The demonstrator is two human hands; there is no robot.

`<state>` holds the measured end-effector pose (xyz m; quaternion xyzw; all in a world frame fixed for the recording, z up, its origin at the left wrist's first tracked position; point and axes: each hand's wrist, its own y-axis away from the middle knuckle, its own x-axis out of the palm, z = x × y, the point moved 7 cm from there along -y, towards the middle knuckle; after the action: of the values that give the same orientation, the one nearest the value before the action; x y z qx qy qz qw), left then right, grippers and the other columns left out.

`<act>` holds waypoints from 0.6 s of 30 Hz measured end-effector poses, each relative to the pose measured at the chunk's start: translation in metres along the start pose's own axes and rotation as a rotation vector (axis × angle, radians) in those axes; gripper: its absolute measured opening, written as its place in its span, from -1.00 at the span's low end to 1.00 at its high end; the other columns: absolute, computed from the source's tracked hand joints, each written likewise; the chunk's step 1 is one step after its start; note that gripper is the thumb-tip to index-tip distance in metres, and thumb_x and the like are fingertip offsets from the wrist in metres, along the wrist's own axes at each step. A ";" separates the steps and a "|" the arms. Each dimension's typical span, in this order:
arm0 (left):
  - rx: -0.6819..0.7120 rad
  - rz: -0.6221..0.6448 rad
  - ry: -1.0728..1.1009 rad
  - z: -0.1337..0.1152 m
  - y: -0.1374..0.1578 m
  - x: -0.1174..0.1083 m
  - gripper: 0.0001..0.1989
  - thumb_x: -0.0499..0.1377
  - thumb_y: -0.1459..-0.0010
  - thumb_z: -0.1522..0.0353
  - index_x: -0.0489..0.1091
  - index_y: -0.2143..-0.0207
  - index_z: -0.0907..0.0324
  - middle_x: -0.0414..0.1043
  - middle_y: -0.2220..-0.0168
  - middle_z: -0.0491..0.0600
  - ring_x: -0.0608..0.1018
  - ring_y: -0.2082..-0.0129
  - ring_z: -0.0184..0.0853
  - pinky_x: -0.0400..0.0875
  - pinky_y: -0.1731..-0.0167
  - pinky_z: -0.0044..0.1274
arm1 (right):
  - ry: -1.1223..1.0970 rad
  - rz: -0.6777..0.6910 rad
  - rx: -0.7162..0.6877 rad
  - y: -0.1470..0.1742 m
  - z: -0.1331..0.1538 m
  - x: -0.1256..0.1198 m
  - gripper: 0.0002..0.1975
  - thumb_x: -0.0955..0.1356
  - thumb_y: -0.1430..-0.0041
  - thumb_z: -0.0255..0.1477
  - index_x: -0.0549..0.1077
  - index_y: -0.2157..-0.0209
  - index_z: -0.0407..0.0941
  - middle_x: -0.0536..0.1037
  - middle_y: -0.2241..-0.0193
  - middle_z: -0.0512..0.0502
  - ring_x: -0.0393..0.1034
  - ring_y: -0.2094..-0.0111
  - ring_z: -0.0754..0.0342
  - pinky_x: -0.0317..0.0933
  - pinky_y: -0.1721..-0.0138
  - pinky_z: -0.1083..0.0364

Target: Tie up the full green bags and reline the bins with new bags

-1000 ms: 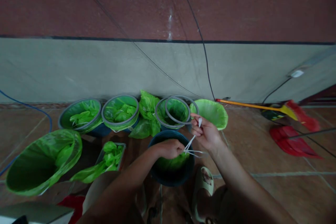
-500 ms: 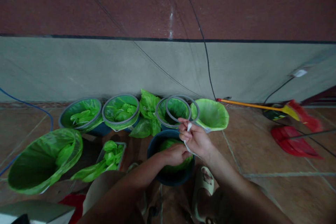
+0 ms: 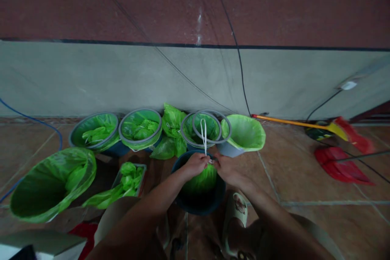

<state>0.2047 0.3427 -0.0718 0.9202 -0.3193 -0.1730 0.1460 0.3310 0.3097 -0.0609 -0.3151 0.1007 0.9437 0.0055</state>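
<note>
A dark blue trash bin [image 3: 198,208] stands on the floor between my feet. Inside it is a green garbage bag [image 3: 201,180], its top gathered together. Over the gathered neck, my left hand [image 3: 195,165] and my right hand [image 3: 228,170] meet with bent fingers, both closed on the bag's white drawstring [image 3: 204,132]. One loop of that string sticks up above my left fingers. The exact grip of the right fingertips is partly hidden.
Lined bins stand along the wall: two with grey rims on the left [image 3: 139,146], one behind my hands with a loose grey ring [image 3: 227,140], and a light one [image 3: 245,134]. A big lined bin [image 3: 91,178] is front left. A broom [image 3: 292,122] and red dustpan [image 3: 338,164] lie right.
My right hand has come down and inward to meet my left at the bag's neck. The drawstring that was around the right fingers now stands up as a loop.
</note>
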 end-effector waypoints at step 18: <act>0.444 0.206 -0.715 -0.042 0.024 -0.005 -0.77 0.08 -0.13 0.49 0.42 0.17 0.15 0.54 0.28 -0.03 0.53 0.23 -0.24 0.26 0.01 -0.40 | -0.480 0.210 -0.135 0.000 0.020 0.012 -0.89 0.43 0.04 -0.34 0.46 0.48 -0.07 0.51 0.48 0.01 0.37 0.40 0.09 0.27 0.31 0.10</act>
<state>0.2053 0.3348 -0.0245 0.7748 -0.4695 -0.3926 -0.1587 0.3094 0.3128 -0.0526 -0.0699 0.0656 0.9914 -0.0895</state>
